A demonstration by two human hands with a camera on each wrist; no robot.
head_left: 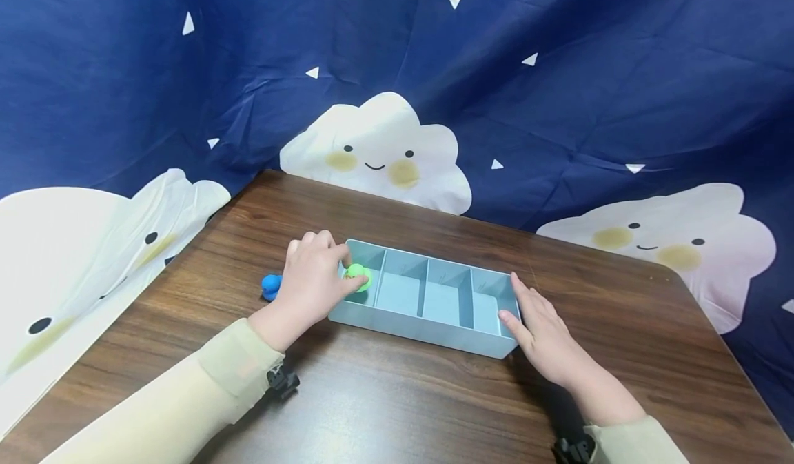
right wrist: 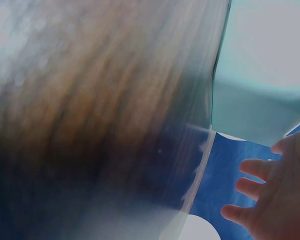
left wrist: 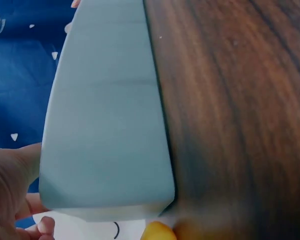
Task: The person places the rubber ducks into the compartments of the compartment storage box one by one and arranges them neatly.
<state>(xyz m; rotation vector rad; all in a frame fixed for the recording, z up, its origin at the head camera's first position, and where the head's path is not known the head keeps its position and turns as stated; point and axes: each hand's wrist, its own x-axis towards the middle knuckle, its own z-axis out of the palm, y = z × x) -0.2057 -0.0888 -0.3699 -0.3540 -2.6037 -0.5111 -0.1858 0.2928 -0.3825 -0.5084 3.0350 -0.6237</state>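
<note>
A pale blue box (head_left: 428, 323) with a row of several compartments stands on the table. My left hand (head_left: 313, 274) reaches over its left end and pinches a small bright green toy duck (head_left: 358, 278) between thumb and fingers, inside the leftmost compartment. Part of the duck is hidden by the fingers. My right hand (head_left: 546, 333) rests against the box's right end, fingers extended and thumb by the front corner. In the right wrist view, the right hand (right wrist: 280, 185) shows spread fingers beside the box (right wrist: 260, 110).
A small blue toy duck (head_left: 271, 286) sits left of my left hand, partly covered by it. A yellow object (left wrist: 158, 231) shows at the bottom of the left wrist view, near the box's end. Behind the wooden table (head_left: 397, 395) hangs a blue cloud-print curtain (head_left: 384, 36).
</note>
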